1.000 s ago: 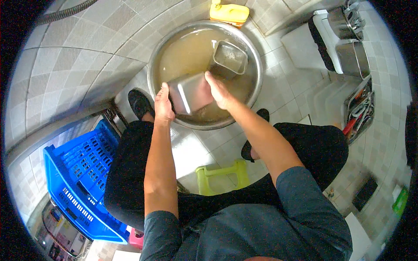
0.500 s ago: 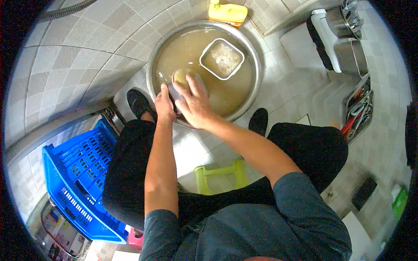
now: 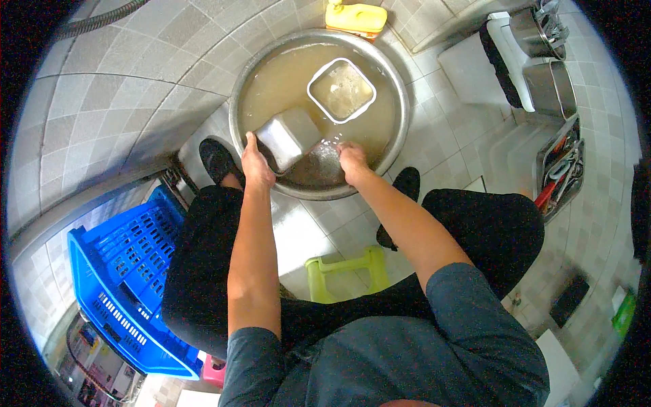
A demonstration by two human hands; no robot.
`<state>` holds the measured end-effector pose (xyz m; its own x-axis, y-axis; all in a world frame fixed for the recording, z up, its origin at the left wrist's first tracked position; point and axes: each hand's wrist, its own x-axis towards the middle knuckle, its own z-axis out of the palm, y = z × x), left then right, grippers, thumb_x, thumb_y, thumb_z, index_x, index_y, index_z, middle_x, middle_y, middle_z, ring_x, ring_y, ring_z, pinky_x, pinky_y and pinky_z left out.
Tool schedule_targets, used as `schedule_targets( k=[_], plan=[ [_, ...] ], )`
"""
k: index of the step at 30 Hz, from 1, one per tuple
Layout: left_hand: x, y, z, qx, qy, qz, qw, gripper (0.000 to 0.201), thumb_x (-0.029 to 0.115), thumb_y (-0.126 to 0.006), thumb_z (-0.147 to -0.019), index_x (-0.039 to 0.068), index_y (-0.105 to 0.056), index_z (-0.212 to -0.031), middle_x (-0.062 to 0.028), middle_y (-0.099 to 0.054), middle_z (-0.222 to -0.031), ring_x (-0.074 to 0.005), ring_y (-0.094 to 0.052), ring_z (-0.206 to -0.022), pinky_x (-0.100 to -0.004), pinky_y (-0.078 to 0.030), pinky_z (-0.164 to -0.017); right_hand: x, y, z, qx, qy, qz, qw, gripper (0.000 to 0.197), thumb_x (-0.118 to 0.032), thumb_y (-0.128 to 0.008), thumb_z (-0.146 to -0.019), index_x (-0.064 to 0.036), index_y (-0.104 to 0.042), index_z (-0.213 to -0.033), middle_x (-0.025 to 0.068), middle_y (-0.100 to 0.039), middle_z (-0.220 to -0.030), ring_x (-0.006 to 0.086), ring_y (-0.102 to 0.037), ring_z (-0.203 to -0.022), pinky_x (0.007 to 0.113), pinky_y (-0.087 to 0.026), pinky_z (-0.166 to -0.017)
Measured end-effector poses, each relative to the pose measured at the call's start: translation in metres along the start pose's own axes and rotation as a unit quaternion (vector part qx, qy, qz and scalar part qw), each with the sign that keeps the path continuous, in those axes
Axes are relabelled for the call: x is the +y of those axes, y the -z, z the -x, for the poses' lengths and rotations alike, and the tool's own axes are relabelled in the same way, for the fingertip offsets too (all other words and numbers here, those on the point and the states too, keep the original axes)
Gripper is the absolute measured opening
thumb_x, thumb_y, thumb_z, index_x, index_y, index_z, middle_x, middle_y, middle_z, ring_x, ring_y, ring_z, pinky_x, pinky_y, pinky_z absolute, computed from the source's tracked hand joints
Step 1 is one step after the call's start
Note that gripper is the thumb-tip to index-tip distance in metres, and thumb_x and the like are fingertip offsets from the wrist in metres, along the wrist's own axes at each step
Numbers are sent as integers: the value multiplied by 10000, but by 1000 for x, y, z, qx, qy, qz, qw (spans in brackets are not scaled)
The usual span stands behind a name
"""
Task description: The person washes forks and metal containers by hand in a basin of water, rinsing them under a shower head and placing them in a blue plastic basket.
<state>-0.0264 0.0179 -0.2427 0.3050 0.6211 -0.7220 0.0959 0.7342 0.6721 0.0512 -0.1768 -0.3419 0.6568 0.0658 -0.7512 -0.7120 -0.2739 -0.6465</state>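
A wide metal basin [image 3: 405,122] full of murky water stands before my feet. At its near left side my left hand [image 3: 258,165] is closed on the edge of a rectangular metal container [image 3: 290,136], which is tilted over the water. My right hand [image 3: 352,161] is low at the near right part of the basin, its fingers curled at the water surface; whatever they hold is hidden. Splashing water and droplets show just left of it. A white-rimmed square container [image 3: 371,105] floats or sits in the water farther back, with cloudy liquid inside.
A yellow jug [image 3: 358,19] stands behind the basin. On the left is a blue plastic crate [image 3: 129,285]; a green stool [image 3: 346,268] is below me. Metal pots [image 3: 550,88] and a rack of utensils [image 3: 561,169] line the right side.
My right hand has moved right, off the metal container and down to the water, which now splashes. The yellowish sponge seen under it before no longer shows. My left hand keeps its hold.
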Motion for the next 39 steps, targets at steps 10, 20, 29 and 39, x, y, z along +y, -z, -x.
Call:
schedule_targets(
  k=[10, 20, 29, 39],
  plan=[
    [9, -11, 10, -45, 37, 105, 993, 567, 456, -525, -977, 26, -483, -1343, -110, -559, -1308, -296, -539, -1191, -462, -396, -1044, -62, 5, 44, -298, -97, -192, 930, 218, -143, -628, -865, -44, -630, -1059, 95, -663, -964, 247, -641, -889, 409, -521, -799],
    [14, -50, 60, -198, 73, 169, 963, 626, 501, -294, -1015, 43, -415, -1424, -169, -486, -1422, -380, -450, -1310, -520, -290, -1136, -120, 9, 137, -255, 553, 309, 731, 202, -124, -548, -937, -8, -537, -1103, 178, -580, -1123, 387, -542, -1106, 461, -424, -974],
    [-37, -56, 84, -225, -10, 298, 927, 603, 511, -289, -1025, 32, -465, -1347, -146, -565, -1307, -329, -542, -1161, -460, -376, -1065, -102, -9, 190, 101, 525, 181, 826, 638, -303, -549, -921, 106, -368, -1376, 316, -382, -1406, 465, -346, -1343, 517, -291, -1117],
    [-7, -58, 180, -239, 28, 278, 930, 601, 519, -423, -1000, 66, -446, -1394, -98, -469, -1442, -296, -414, -1347, -498, -294, -1131, -115, 57, 124, -179, 29, -272, 945, 827, -654, -501, -902, -51, -392, -1457, 116, -424, -1472, 235, -372, -1356, 443, -200, -1143]
  ],
)
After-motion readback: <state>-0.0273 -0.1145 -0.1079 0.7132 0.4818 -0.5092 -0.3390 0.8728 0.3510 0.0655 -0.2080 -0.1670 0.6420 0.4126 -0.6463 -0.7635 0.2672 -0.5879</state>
